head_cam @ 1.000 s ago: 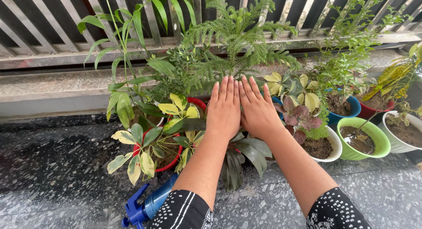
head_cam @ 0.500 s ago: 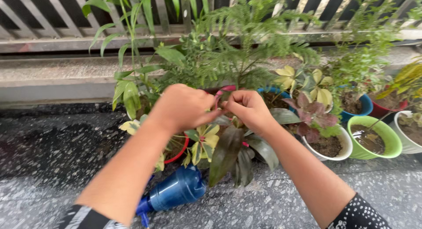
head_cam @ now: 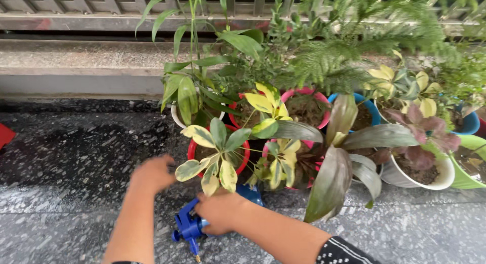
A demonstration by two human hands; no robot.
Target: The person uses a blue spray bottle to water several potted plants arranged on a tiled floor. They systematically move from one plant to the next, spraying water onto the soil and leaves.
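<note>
A blue spray bottle (head_cam: 186,227) lies on the speckled stone floor in front of a cluster of potted plants. My right hand (head_cam: 220,212) grips the bottle near its nozzle head, and its body peeks out behind the hand. Blurred, my left hand (head_cam: 151,174) hovers just left of a red pot (head_cam: 192,148) that holds a plant with green-and-yellow leaves (head_cam: 217,142). The left hand's fingers look curled and nothing shows in them.
A dark, long-leaved plant (head_cam: 334,178) droops over the floor to the right. Behind stand a pink pot (head_cam: 304,91), a blue pot (head_cam: 372,107), a white pot (head_cam: 405,179) and a green pot (head_cam: 463,180). A stone ledge (head_cam: 76,66) and railing run along the back. A red object (head_cam: 5,135) shows at the left edge.
Both hands have come down from the foliage to the floor. My right hand has taken hold of the spray bottle, and the view has tilted down and shifted left.
</note>
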